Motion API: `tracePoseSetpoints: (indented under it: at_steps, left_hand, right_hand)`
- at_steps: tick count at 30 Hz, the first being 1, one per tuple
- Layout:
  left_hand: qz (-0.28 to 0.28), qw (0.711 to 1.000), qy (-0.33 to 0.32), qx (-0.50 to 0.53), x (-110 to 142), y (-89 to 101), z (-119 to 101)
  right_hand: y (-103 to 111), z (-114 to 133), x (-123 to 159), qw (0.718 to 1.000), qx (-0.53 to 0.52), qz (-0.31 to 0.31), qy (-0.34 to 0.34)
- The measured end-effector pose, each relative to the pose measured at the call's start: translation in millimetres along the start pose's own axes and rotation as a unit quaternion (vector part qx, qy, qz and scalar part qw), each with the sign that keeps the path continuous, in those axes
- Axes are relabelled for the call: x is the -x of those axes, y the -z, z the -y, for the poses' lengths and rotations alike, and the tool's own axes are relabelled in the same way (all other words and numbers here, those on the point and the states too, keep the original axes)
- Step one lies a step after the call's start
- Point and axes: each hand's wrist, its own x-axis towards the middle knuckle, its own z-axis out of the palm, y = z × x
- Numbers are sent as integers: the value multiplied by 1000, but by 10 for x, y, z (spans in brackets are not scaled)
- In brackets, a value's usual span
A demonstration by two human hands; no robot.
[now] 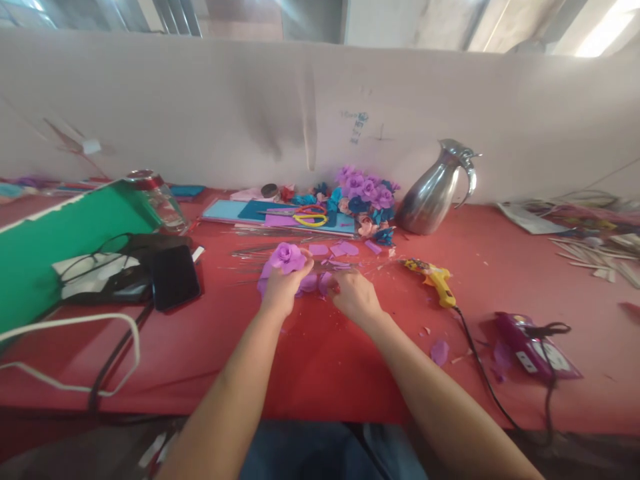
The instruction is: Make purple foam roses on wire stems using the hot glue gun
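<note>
A purple paper flower [288,257] is in my left hand [283,288], whose fingers are closed around its base, with the petals facing up. My right hand [356,293] is a little to the right, low over the table, its fingers pinched at a purple paper petal [326,283]. More purple petals [307,285] lie between and under my hands. Just beyond them are cut purple paper pieces [344,249] and thin wires [250,252].
Scissors [311,216] rest on stacked coloured sheets [227,211] behind. Finished paper flowers [367,190] and a metal jug [436,190] stand by the wall. A yellow glue gun [440,283] with a cord lies right, near a purple power strip [530,347]. A phone [175,277] lies left.
</note>
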Motion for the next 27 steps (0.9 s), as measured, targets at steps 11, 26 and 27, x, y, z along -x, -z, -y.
tracePoseSetpoints:
  at_steps: [11,26,27]
  left_hand:
    - [53,980,75,-176,-12,15,72]
    - [56,949,44,-307,6,4,180]
    - [59,945,42,-320,4,6,180]
  right_hand:
    - [-100,-121,-99,1000,-15,26,-7]
    - [-135,-186,-135,997,-50,35,47]
    - [-145,-197,-140,997,-57,34,43]
